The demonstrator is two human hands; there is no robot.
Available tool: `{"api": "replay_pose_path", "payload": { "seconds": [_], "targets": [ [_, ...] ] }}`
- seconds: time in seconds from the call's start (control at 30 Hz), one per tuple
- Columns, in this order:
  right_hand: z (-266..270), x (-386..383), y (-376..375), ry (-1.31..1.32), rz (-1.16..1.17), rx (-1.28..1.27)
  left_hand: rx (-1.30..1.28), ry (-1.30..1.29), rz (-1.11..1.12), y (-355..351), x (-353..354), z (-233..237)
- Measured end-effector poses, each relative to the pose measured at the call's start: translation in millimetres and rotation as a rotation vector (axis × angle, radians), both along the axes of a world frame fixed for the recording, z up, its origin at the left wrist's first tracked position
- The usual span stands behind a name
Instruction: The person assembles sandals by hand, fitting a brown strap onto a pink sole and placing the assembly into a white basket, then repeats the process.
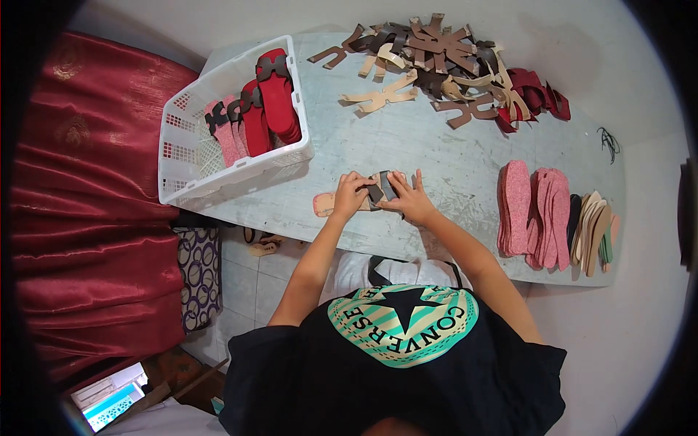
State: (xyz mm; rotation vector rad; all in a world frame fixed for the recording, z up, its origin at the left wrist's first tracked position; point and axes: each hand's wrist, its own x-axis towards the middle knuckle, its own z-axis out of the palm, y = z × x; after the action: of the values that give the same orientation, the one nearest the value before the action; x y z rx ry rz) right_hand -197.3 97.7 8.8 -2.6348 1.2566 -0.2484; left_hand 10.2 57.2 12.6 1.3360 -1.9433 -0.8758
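Note:
At the middle of the table lies a tan sandal sole (324, 204) with a dark strap (375, 193) across it. My left hand (350, 196) has its fingers pinched on the strap's left part. Across the sole's right part, my right hand (411, 202) grips the sandal and presses the strap, thumb on the near side and fingers on the far side, one finger raised. The sole's underside and part of the strap are hidden by my hands.
A white plastic basket (236, 173) at left holds red and pink sandals with dark straps. Loose brown, beige and red straps (443, 54) are heaped at the back. Pink soles (515, 207) and other coloured soles (596, 225) stand at right. A black cord (609, 144) lies behind them.

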Motion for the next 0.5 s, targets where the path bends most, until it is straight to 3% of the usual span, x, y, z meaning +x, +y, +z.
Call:
{"api": "replay_pose_path", "payload": {
  "seconds": [0.17, 0.37, 0.43, 0.5],
  "targets": [
    [-0.6, 0.8, -0.2, 0.015, -0.008, 0.000, -0.053, -0.009, -0.047, 2.1, 3.1, -1.5],
    [10.2, 2.6, 0.0, 0.127, -0.014, 0.037, -0.281, -0.163, -0.115, 5.6, 4.9, -8.4],
    [4.4, 2.7, -0.9, 0.070, -0.007, -0.026, -0.498, -0.218, -0.182, 2.7, 6.5, -8.5],
    [2.8, 1.9, -0.5, 0.088, -0.010, -0.008, -0.465, -0.181, -0.212, 0.9, 8.3, -12.1]
  ]
}}
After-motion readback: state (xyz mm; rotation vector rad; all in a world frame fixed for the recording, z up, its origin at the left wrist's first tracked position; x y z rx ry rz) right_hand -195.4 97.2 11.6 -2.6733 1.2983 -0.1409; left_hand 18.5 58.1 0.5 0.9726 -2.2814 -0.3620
